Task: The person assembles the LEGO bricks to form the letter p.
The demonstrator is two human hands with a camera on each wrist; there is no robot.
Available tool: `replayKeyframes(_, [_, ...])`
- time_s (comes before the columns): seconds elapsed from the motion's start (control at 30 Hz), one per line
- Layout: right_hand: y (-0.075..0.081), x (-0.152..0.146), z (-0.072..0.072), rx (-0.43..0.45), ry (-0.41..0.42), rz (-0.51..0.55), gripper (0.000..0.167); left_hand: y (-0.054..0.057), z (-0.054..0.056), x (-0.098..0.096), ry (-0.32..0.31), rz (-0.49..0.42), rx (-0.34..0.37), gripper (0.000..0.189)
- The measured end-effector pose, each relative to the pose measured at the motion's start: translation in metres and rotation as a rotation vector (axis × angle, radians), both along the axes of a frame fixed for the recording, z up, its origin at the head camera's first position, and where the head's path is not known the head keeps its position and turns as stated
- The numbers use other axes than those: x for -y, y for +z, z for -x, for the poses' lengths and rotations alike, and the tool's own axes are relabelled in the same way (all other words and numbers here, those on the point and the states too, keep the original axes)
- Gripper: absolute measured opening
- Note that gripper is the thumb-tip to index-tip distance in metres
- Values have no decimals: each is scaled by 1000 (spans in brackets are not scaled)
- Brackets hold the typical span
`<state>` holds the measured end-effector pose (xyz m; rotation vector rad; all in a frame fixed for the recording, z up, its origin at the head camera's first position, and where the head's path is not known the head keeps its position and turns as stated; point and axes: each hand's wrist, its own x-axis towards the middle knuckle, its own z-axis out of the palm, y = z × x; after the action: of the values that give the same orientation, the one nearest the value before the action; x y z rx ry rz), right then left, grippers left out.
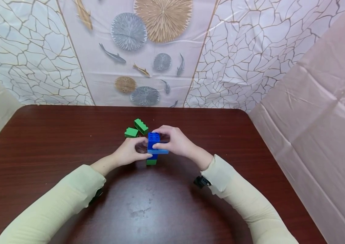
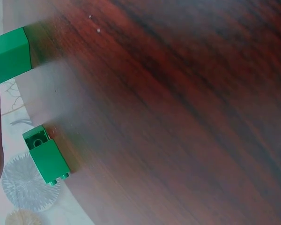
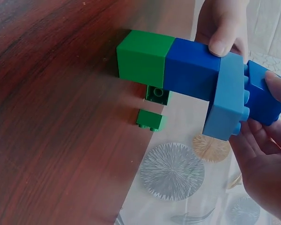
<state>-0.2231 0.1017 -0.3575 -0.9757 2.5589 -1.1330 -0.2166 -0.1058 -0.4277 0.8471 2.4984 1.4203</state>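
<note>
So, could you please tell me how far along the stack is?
Already stacked: bottom green brick, middle blue brick, light blue brick. In hand: top blue brick in the right grip, perhaps not fully seated: studs show beneath. Remaining, possibly: two loose green bricks.

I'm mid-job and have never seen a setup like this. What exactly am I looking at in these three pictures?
There is no machine here, just a person's bare left hand and right hand. The wide picture looks down from the head; the other two come from the wrists, so they look turned sideways. The left-wrist one shows mostly table.

Two loose green blocks lie beyond the left hand. Between the hands is a stack: green block at the bottom, then dark blue block, light blue block, and another dark blue top block. The left hand grips the stack around its middle; the right hand pinches the top block.
</note>
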Motion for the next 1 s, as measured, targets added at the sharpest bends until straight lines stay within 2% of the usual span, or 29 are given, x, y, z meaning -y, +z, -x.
replayKeyframes(0.23, [-5, -3, -2, -47, 23, 28, 42, 0, 0, 0, -5, -1, -2, 33])
replayKeyframes(0.5, [-9, -4, -6, -190, 35, -11, 42, 0, 0, 0, -1, -3, -1, 32])
replayKeyframes(0.73, [-9, -4, -4, -152, 34, -6, 41, 0, 0, 0, 2, -1, 0, 32])
replayKeyframes(0.87, [-5, -4, -1, -86, 37, 27, 40, 1, 0, 0, 1, 1, 1, 32])
replayKeyframes(1.0, [-2, -4, 0, -72, 32, 63, 38, 1, 0, 0, 4, 10, 3, 33])
